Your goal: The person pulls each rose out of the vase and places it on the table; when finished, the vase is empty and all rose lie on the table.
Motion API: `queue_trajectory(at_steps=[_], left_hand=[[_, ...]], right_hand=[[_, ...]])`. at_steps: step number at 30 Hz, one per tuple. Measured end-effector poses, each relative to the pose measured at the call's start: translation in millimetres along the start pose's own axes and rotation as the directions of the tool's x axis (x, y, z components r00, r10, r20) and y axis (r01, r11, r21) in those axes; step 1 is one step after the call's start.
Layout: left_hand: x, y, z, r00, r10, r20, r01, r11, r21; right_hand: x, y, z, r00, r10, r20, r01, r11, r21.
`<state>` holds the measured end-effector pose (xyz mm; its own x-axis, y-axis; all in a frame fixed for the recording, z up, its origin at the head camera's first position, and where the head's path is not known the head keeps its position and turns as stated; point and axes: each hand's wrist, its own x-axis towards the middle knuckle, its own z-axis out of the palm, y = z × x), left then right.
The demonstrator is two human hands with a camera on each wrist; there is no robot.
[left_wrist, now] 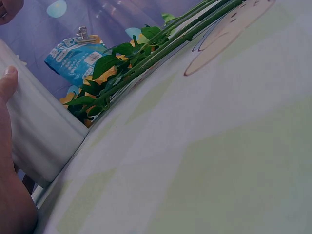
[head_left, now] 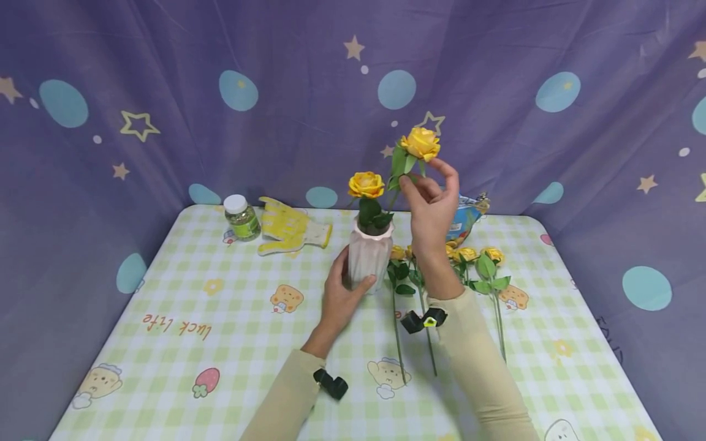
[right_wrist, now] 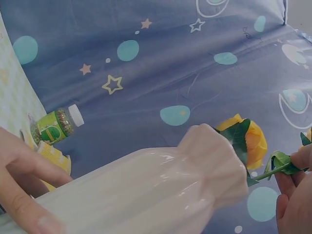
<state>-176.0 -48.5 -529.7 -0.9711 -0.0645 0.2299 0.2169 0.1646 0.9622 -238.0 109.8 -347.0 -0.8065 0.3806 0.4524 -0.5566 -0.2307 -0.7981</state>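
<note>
A pale pinkish-white vase [head_left: 371, 260] with a wavy rim stands on the table. My left hand [head_left: 343, 294] grips its lower body, thumb across the front. One yellow rose [head_left: 366, 184] rises from the mouth, its green leaves over the rim. Up and to the right, my right hand [head_left: 432, 208] pinches a second yellow rose [head_left: 421, 144] just under the bloom. In the right wrist view that rose's stem [right_wrist: 273, 172] runs down to the vase mouth, where its lower end is hidden.
Several yellow roses lie right of the vase, one with a leafy stem [head_left: 499, 318]. Behind them is a blue bag [head_left: 462, 222] with a metal clip. At the back left are a white-capped jar [head_left: 242, 218] and a yellow glove [head_left: 289, 228]. A purple curtain [head_left: 309, 79] hangs behind.
</note>
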Motion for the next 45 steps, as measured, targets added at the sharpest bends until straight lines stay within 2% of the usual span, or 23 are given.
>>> queue_trajectory(at_steps=[8, 23, 34, 41, 45], left_hand=[[0.2, 0.2, 0.6, 1.000, 0.005, -0.004, -0.005, 1.000, -0.001], [0.3, -0.1, 1.3, 1.000, 0.007, -0.008, -0.007, 1.000, 0.005], [-0.3, 1.1, 1.3, 1.000, 0.003, -0.007, -0.003, 1.000, 0.002], [-0.7, 1.0, 0.6, 1.000, -0.012, -0.008, 0.012, 1.000, 0.016], [-0.3, 0.2, 0.9, 1.000, -0.003, -0.006, 0.003, 1.000, 0.014]], right_hand=[[5.0, -7.3, -2.0, 0.998, -0.062, -0.025, 0.063, 0.997, 0.050], [18.5, -21.9, -9.2, 0.989, -0.108, -0.100, 0.122, 0.982, 0.142], [28.6, -38.5, -15.2, 0.968, -0.164, -0.190, 0.200, 0.961, 0.191], [33.4, -42.6, -18.8, 0.951, -0.232, -0.205, 0.267, 0.950, 0.163], [36.5, -46.5, -22.2, 0.941, -0.242, -0.236, 0.284, 0.945, 0.164]])
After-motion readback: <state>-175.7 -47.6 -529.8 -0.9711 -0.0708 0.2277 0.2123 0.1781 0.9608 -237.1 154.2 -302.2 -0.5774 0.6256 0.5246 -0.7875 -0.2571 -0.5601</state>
